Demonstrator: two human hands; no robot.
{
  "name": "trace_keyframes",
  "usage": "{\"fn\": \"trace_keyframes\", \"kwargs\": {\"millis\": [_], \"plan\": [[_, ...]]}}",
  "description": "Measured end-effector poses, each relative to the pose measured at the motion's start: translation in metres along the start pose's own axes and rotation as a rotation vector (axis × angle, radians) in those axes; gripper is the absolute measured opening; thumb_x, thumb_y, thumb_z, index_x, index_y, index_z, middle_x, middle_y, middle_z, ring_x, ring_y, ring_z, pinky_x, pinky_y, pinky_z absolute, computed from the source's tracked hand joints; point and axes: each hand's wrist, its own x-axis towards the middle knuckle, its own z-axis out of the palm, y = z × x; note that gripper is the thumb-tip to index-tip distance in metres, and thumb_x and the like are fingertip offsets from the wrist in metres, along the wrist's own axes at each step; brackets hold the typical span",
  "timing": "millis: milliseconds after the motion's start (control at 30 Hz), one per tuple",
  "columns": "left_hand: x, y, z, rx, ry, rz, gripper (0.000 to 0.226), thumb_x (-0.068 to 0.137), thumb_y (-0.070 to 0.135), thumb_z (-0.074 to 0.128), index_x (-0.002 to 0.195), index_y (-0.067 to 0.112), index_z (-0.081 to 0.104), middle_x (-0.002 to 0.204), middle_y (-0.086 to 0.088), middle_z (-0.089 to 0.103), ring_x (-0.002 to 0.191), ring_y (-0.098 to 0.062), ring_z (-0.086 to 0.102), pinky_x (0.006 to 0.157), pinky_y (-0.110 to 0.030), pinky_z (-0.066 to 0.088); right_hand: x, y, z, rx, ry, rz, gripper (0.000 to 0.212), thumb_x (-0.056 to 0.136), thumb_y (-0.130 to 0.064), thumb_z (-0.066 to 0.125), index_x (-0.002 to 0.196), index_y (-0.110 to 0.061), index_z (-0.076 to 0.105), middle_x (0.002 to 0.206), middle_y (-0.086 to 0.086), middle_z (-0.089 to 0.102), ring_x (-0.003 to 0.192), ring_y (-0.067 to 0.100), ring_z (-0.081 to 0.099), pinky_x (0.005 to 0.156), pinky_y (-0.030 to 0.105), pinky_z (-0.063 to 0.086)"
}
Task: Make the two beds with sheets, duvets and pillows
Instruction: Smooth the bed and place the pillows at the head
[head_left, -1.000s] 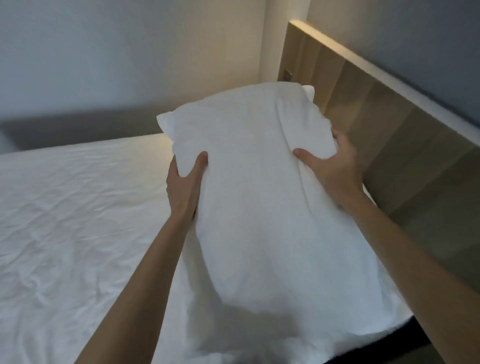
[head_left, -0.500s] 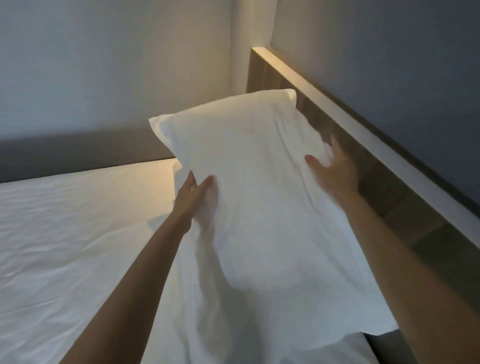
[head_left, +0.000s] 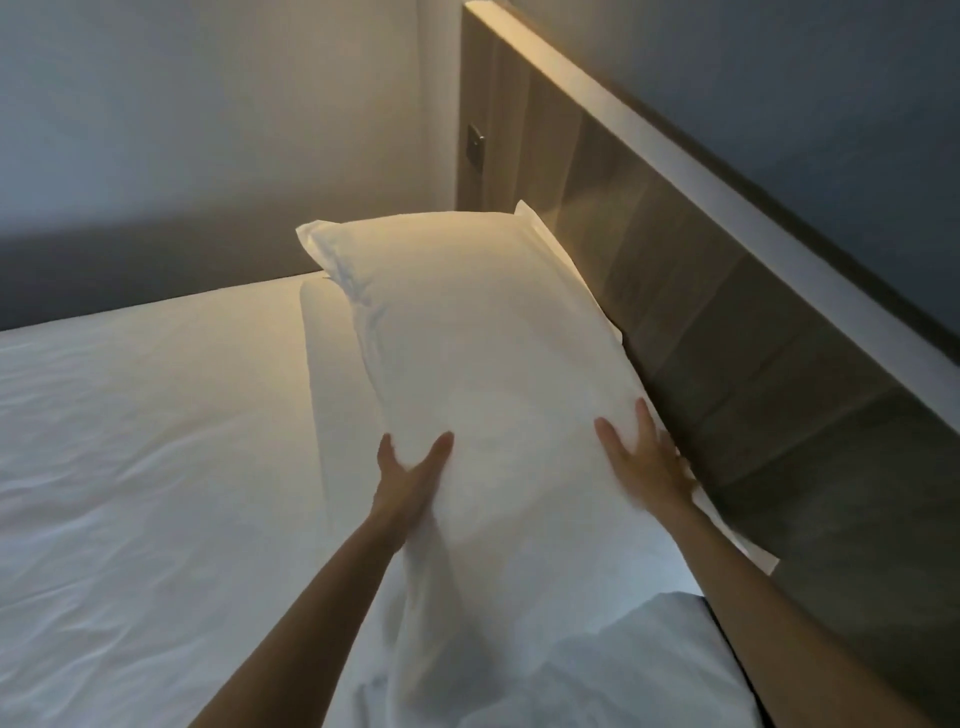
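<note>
Setting a white pillow (head_left: 493, 364) lengthways against the wooden headboard (head_left: 727, 322), on the right side of the bed. Left hand (head_left: 410, 480) at the pillow's near left edge, thumb on top and fingers down the side, grasping it. Right hand (head_left: 644, 462) laid flat on the near right part, fingers straight and spread, pressing rather than clenched. Far end of the pillow touching the headboard and lying over something white beneath, perhaps a second pillow; cannot tell. Near end raised above the sheet (head_left: 156, 441) and over a bunched white heap (head_left: 649, 654) at the near edge.

Most likely trouble, judging from this: a tilted landing. With the near end up on the heap and the far end propped, letting go now probably means a roll to the left, onto the open sheet.

Second risk: too hard a push from the flat right hand, wedging the right edge down between mattress and headboard. Loose flap of the case (head_left: 737, 545) already lying against the wood there, so easily trapped or folded under.

Third: dragging the pillow far or near instead of lifting it, and so rucking the sheet, already faintly creased on the left.

Safer to flatten or clear the heap first, then lower both ends together.
</note>
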Motion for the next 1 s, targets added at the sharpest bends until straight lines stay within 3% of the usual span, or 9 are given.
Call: {"fn": "trace_keyframes", "kwargs": {"millis": [100,200,267,400,500,600,667,833,1000], "plan": [[-0.001,0.002,0.005,-0.061,0.091,0.035,0.094,0.075,0.061,0.073,0.144,0.009,0.035,0.138,-0.011,0.051,0.123,-0.033,0.052,0.104,-0.041,0.042,-0.009,-0.005,0.001,0.006,0.004,-0.042,0.085,0.077,-0.085,0.018,0.151,-0.047,-0.001,0.162,0.005,0.005,0.145,0.041,0.012,0.114,0.064,0.007],[-0.008,0.021,0.007,-0.004,0.191,0.26,0.056,0.085,0.048,0.067,0.123,0.009,0.053,0.115,-0.01,0.063,0.108,-0.031,0.06,0.095,-0.043,0.049,-0.02,-0.02,-0.006,0.043,0.031,-0.148,0.08,0.078,-0.081,0.015,0.15,-0.049,0.002,0.163,0.001,0.003,0.147,0.037,0.007,0.114,0.066,0.005],[-0.022,0.044,0.008,0.019,0.257,0.455,0.029,0.095,0.035,0.056,0.102,0.007,0.053,0.089,-0.005,0.061,0.086,-0.024,0.059,0.082,-0.039,0.05,-0.03,-0.034,-0.017,0.089,0.065,-0.238,0.076,0.081,-0.078,0.013,0.151,-0.049,0.003,0.164,-0.003,0.003,0.149,0.033,0.005,0.113,0.067,0.001],[-0.054,0.066,-0.009,-0.046,0.434,0.702,0.017,0.099,0.027,0.05,0.09,0.012,0.048,0.068,0.007,0.05,0.062,-0.005,0.046,0.061,-0.024,0.038,-0.054,-0.054,-0.026,0.147,0.108,-0.415,0.065,0.087,-0.073,0.016,0.149,-0.053,0.008,0.163,-0.013,0.001,0.15,0.025,-0.002,0.112,0.065,-0.006],[-0.044,0.019,-0.042,0.034,0.518,0.556,0.019,0.101,0.03,0.046,0.109,0.014,0.052,0.082,0.0,0.06,0.079,-0.019,0.055,0.069,-0.031,0.04,-0.067,-0.048,0.007,0.009,-0.038,-0.452,0.062,0.088,-0.073,0.016,0.146,-0.059,0.002,0.162,-0.018,-0.007,0.149,0.025,-0.011,0.11,0.066,-0.01],[-0.016,-0.055,-0.075,0.277,0.324,0.104,0.042,0.103,0.03,0.032,0.141,0.014,0.037,0.128,-0.019,0.056,0.113,-0.039,0.054,0.095,-0.044,0.043,-0.069,-0.035,0.039,-0.098,-0.142,-0.383,0.068,0.085,-0.077,0.021,0.145,-0.06,-0.005,0.16,-0.019,-0.015,0.148,0.032,-0.015,0.11,0.069,-0.005],[-0.008,-0.074,-0.089,0.289,0.265,-0.03,0.051,0.103,0.033,0.03,0.151,0.017,0.023,0.142,-0.023,0.045,0.123,-0.042,0.047,0.104,-0.05,0.039,-0.066,-0.037,0.042,-0.114,-0.153,-0.375,0.07,0.086,-0.076,0.029,0.146,-0.059,-0.003,0.16,-0.016,-0.016,0.147,0.036,-0.013,0.112,0.066,0.0],[-0.01,-0.046,-0.097,0.219,0.258,0.149,0.068,0.098,0.054,0.038,0.155,0.025,0.015,0.149,-0.019,0.04,0.129,-0.04,0.046,0.105,-0.049,0.04,-0.05,-0.048,0.03,0.087,-0.077,-0.23,0.082,0.083,-0.077,0.043,0.15,-0.048,0.005,0.162,0.003,0.001,0.144,0.041,0.015,0.114,0.06,0.019],[0.02,0.004,-0.085,0.25,0.157,0.243,0.091,0.078,0.079,0.047,0.153,0.037,0.017,0.153,-0.007,0.038,0.135,-0.034,0.041,0.112,-0.048,0.032,-0.017,-0.06,0.023,0.37,-0.07,-0.088,0.111,0.065,-0.084,0.057,0.149,-0.046,-0.005,0.159,0.007,0.018,0.14,0.039,0.028,0.112,0.058,0.028]]}}
